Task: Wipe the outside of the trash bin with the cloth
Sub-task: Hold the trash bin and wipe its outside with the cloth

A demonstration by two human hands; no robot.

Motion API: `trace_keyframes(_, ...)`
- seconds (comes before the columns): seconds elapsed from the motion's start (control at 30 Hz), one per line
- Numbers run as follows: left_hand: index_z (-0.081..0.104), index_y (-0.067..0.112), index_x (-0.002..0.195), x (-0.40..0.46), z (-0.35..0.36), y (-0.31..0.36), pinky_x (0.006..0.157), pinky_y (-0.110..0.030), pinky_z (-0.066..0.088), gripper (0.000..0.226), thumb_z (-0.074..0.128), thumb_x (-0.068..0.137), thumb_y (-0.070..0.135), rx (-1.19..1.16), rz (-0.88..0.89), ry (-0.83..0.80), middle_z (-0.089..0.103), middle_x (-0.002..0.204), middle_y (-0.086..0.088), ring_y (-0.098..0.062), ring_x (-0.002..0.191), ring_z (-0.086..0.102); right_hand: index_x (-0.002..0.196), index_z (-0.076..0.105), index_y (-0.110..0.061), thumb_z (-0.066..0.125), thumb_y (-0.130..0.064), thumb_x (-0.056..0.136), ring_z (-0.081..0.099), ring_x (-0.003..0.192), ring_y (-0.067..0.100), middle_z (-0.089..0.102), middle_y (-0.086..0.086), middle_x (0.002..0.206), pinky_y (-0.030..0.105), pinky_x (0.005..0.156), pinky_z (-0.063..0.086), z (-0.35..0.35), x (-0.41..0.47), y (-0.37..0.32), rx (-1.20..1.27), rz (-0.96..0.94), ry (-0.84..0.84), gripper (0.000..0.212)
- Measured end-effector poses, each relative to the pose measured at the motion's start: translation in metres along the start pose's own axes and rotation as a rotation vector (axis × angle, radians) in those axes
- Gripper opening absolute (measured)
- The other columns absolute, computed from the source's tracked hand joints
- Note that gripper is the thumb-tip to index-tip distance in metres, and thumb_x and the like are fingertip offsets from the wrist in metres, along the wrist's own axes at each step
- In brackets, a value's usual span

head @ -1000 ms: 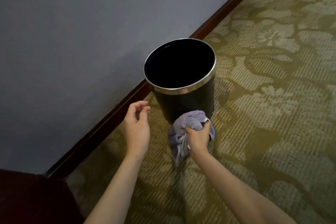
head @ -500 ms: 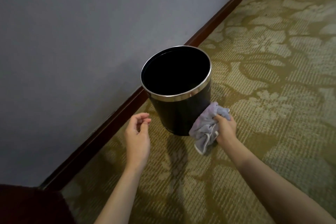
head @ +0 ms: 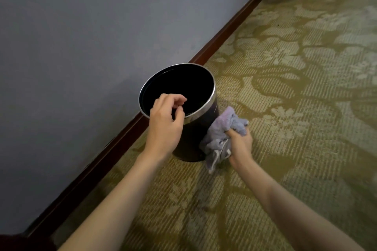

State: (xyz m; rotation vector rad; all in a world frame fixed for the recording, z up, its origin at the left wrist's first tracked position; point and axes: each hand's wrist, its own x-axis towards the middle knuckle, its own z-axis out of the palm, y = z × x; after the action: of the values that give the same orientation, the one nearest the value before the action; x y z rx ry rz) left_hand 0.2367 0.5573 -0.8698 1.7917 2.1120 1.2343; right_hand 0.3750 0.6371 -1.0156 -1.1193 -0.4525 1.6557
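Reaching up from beside the trash bin (head: 195,140), the left hand (head: 166,120) now hovers over its near rim, fingers loosely curled and empty, probably to steady it. The right hand (head: 239,144), fist clenching the cloth (head: 220,134), has swung it round to the bin's right wall, by the carpet's (head: 285,108) wall edge.

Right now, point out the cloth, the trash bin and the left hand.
cloth (head: 219,128), head view, purple bunched upper part.
trash bin (head: 206,106), head view, silver rim on its right side.
left hand (head: 165,122), head view, back of the hand.
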Motion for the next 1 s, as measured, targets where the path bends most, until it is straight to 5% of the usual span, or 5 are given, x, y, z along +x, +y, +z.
trace_keyframes(0.17,0.06,0.019,0.107,0.007,0.001,-0.006,0.089,-0.04,0.048,0.018,0.049,0.094,0.014,0.047,0.007,-0.038,0.056,0.104,0.007,-0.014,0.103,0.053,0.13,0.052,-0.004,0.061,0.008,0.087,0.064,0.112,0.039,0.064,0.023,0.124,0.042,0.093,0.052,0.001,-0.028,0.052,-0.006,0.1,0.096,0.045)
trace_keyframes(0.5,0.061,0.021,0.107,0.017,0.005,-0.009,0.087,-0.04,0.048,0.017,0.05,0.094,0.018,0.123,0.03,-0.099,0.057,0.102,0.008,-0.013,0.1,0.052,0.121,0.056,-0.003,0.059,0.009,0.085,0.064,0.101,0.035,0.065,0.02,0.11,0.046,0.094,0.051,0.011,-0.027,0.051,0.035,0.19,0.128,0.038)
trace_keyframes(0.7,0.061,0.022,0.109,0.023,0.014,-0.001,0.087,-0.042,0.046,0.018,0.051,0.094,0.022,0.198,0.037,-0.182,0.056,0.097,0.009,-0.011,0.096,0.05,0.11,0.059,-0.008,0.058,0.009,0.083,0.068,0.081,0.027,0.067,0.012,0.09,0.033,0.071,0.056,0.009,-0.004,0.006,0.047,0.095,0.107,0.032)
trace_keyframes(0.87,0.062,0.023,0.117,0.03,0.021,0.011,0.091,-0.044,0.045,0.027,0.048,0.095,0.03,0.356,0.051,-0.261,0.059,0.105,0.008,-0.013,0.103,0.051,0.105,0.059,-0.009,0.059,0.009,0.084,0.067,0.088,0.028,0.067,0.014,0.097,0.04,0.079,0.057,0.0,0.025,-0.045,-0.042,-0.045,0.008,0.028)
trace_keyframes(1.0,0.065,0.019,0.117,0.04,0.033,0.024,0.089,-0.043,0.047,0.028,0.048,0.096,0.029,0.543,0.119,-0.33,0.064,0.108,0.001,-0.018,0.103,0.055,0.095,0.059,-0.017,0.063,0.009,0.083,0.067,0.082,0.019,0.069,0.004,0.09,0.025,0.064,0.056,-0.02,0.022,-0.055,-0.207,-0.138,-0.066,0.029)
